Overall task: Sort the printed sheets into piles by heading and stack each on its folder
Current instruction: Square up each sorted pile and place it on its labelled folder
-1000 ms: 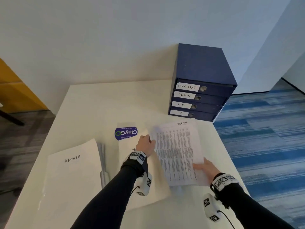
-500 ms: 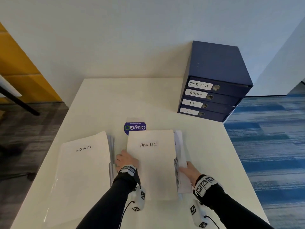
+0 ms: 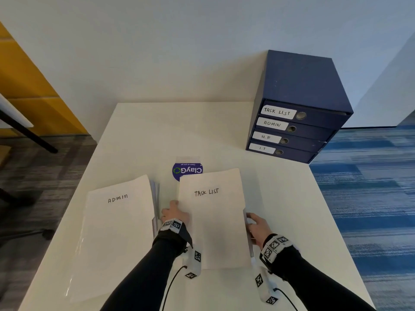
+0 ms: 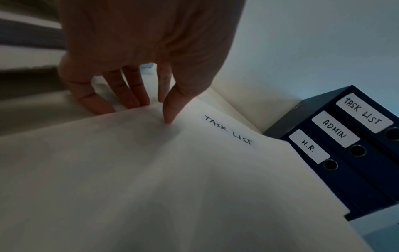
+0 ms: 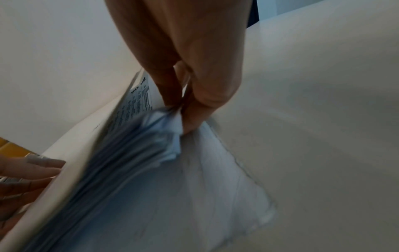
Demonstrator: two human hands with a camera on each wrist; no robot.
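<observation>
A white folder marked TASK LIST [image 3: 213, 225] lies closed at the table's middle, with printed sheets [image 5: 138, 153] stacked under its cover. My left hand [image 3: 175, 213] holds the folder's left edge, its thumb [image 4: 170, 110] on the cover and its fingers [image 4: 129, 95] past the edge. My right hand [image 3: 256, 225] is at the folder's right edge, where its fingertips [image 5: 190, 119] pinch the sheets' edges. Left of it lies a second white folder marked ADMIN [image 3: 119, 232], with sheet edges showing along its right side.
A blue drawer cabinet [image 3: 298, 86] labelled TASK LIST, ADMIN, H.R. and IT stands at the table's back right. A blue ClayGo sticker [image 3: 187, 170] lies just behind the TASK LIST folder. The white table [image 3: 168, 131] drops off to carpet on the right.
A second ago my right hand held a printed sheet face up on the open folder. The cover has come down, and the sheets that stuck out on the right now sit almost under it.
</observation>
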